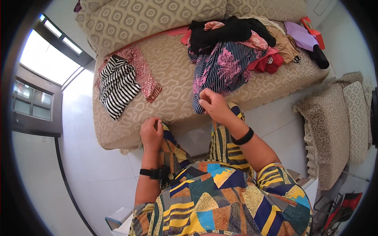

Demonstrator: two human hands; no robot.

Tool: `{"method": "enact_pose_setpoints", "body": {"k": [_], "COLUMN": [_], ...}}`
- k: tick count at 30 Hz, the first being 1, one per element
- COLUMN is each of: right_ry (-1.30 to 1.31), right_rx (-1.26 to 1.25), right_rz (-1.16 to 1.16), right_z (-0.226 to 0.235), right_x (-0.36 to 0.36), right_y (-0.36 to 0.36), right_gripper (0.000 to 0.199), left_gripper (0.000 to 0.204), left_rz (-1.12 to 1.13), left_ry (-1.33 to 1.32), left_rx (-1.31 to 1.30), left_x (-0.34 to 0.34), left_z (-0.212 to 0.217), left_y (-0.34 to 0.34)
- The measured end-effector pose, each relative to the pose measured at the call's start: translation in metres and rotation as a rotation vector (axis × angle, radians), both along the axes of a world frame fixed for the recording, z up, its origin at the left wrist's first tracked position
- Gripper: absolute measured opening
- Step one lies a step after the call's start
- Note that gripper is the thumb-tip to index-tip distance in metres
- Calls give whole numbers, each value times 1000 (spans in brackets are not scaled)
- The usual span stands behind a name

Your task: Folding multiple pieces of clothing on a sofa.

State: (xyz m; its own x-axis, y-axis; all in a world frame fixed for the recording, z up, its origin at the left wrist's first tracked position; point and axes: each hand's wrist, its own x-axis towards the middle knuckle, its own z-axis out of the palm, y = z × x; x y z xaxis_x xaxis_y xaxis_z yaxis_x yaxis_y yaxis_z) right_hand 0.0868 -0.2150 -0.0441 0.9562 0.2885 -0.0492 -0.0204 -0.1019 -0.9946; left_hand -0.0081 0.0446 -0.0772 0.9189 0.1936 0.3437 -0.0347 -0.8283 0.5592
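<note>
My left hand is loosely curled above my left knee, just off the front edge of the sofa seat, and nothing shows in it. Over the sofa's front edge, my right hand has its fingers bent in towards the thumb, with no cloth seen between them. Behind it lies a navy striped garment with pink flowers, its lower end close to my fingertips. Beyond my left hand are a black-and-white striped garment and, partly beneath it, a red-and-white patterned cloth.
A pile on the sofa includes a black garment, a red one and a tan one. Lilac cloth lies by a red box. A covered armchair stands right; a window is left.
</note>
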Motion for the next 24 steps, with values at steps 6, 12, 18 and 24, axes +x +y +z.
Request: {"method": "enact_pose_setpoints", "body": {"k": [6, 12, 18, 24], "right_ry": [-328, -580, -629, -493], "right_rx": [-515, -1035, -931, -1205], "right_rz": [-10, 380, 67, -88], "right_z": [10, -22, -67, -56], "right_x": [40, 77, 141, 180], "right_y": [-28, -33, -114, -159], "right_gripper": [24, 58, 43, 34], "left_gripper": [6, 6, 5, 5], "left_rz": [-14, 6, -44, -37], "left_ry": [11, 55, -28, 16], "left_rx": [54, 43, 7, 1], "left_x": [-2, -3, 1, 4], "left_z": [3, 7, 9, 14], "left_y": [1, -2, -4, -4]}}
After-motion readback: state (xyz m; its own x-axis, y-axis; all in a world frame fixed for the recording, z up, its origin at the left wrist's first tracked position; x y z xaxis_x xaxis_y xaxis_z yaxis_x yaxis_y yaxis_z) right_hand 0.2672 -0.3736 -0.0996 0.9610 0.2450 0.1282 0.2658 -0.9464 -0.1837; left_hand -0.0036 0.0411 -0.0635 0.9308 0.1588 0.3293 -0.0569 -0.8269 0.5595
